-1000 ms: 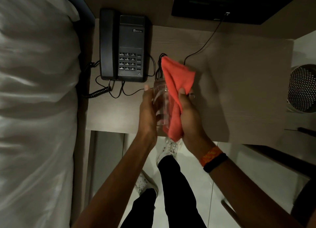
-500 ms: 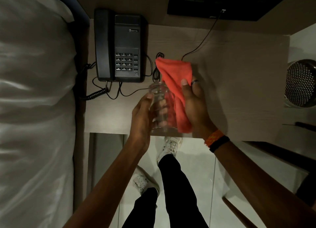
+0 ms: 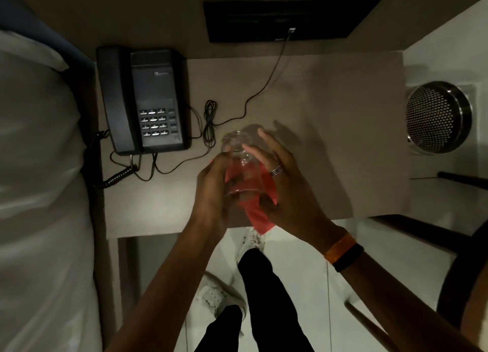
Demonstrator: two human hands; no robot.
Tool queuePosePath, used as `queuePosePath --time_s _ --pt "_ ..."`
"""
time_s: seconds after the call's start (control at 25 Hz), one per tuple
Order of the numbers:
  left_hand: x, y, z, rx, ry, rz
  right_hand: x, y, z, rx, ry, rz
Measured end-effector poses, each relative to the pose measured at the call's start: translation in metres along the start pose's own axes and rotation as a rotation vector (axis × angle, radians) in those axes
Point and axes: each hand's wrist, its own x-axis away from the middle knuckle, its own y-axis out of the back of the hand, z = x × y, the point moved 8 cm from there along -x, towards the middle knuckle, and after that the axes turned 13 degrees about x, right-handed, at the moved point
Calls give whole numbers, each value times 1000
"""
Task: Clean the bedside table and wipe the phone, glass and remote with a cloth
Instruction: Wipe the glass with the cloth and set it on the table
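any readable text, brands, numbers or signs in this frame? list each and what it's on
Phone keypad: "2" and "3" in the top row are just readable; the other key digits are too blurred.
Brand label on the phone's upper right: too blurred to read.
Dark wall panel: faint marks, unreadable.
Nothing else carries text.

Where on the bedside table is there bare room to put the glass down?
The right part of the table, between the thin cable and the table's right edge, is bare. The front-left corner below the phone is also free. It is crowded beside the phone, where cords lie bundled.
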Motion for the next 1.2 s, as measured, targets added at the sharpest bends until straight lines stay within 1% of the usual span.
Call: queuePosePath --time_s 0.04,0.08,0.2,0.36,0.44,0.52,0.92,1.04,1.2 --pt "-6 -20 -1 -29 45 19 -7 10 -4 40 37 -9" --pt "-13 -41 -4 -58 85 46 -15 25 -15 50 37 -43" --pt "-33 -103 -24 -206 144 161 -39 72 -72 43 -81 -153" --pt "-63 -164 -37 -439 39 256 -69 98 -141 -47 -316 -164" --pt "-76 -190 -34 -447 14 338 -80 100 -165 -116 -403 -174" --pt "-85 -211 -30 -450 5 386 -87 105 -184 -157 -437 -206" --pt "-117 -266 -13 -484 -80 373 -92 123 -227 -173 -469 -174" --pt "-121 -271 -13 -486 -115 343 -94 122 -234 -196 -469 -165" --pt "-119 -270 -13 -469 -138 340 -95 116 -240 -256 -517 -135"
